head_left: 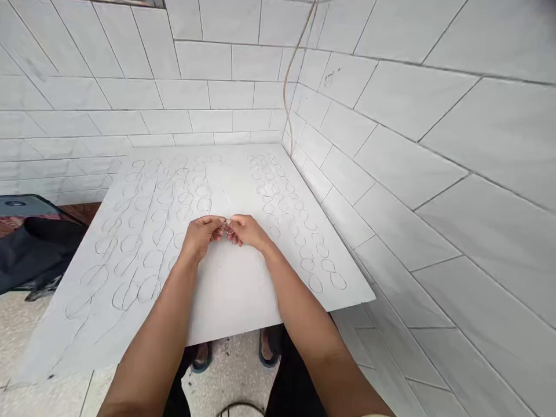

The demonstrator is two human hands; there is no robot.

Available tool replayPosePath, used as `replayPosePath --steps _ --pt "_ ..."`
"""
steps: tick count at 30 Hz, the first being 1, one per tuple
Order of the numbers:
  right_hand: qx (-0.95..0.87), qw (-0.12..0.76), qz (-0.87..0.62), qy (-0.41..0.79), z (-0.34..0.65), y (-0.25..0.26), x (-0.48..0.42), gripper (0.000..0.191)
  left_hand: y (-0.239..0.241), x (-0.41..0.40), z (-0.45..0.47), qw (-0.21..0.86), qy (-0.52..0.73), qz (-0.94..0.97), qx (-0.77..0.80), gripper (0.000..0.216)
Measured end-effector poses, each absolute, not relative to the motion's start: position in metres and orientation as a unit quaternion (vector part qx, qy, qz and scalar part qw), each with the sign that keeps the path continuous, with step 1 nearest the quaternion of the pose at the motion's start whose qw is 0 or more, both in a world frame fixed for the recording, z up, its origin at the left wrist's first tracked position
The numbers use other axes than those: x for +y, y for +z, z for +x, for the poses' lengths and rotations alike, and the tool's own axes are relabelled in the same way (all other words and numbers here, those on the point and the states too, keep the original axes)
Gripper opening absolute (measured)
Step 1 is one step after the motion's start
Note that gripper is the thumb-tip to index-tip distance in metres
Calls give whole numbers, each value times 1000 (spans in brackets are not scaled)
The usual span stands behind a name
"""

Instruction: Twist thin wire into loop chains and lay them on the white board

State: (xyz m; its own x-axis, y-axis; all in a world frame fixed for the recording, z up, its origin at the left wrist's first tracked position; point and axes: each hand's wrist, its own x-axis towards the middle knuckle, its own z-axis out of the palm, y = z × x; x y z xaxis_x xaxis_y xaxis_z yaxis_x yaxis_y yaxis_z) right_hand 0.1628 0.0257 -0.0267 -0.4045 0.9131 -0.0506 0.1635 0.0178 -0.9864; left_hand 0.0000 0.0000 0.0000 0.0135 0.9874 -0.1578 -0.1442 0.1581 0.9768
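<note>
My left hand [205, 233] and my right hand [244, 229] meet near the middle of a white board [234, 289]. Both are closed, thumbs against fingers, pinching a thin wire [224, 226] between them. The wire seems bent into small loops, though its full shape is too fine to make out. Left of my hands, rows of thin wire rings with long tails [147, 262] lie on the board. To the right are rows of figure-eight wire loops [306, 258]. A short pale strand [226, 197] shows just beyond my fingertips.
White tiled walls [391, 145] border the board at the back and right. A cable [287, 98] hangs down the corner to the board's far edge. Dark cloth [39, 246] lies over something at the left. My sandalled feet [268, 350] are on the speckled floor below.
</note>
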Motion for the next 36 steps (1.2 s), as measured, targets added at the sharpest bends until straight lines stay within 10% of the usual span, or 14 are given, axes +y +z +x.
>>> replayPosePath --steps 36 --pt "-613 353 -478 521 159 -20 14 27 -3 -1 10 541 561 370 506 26"
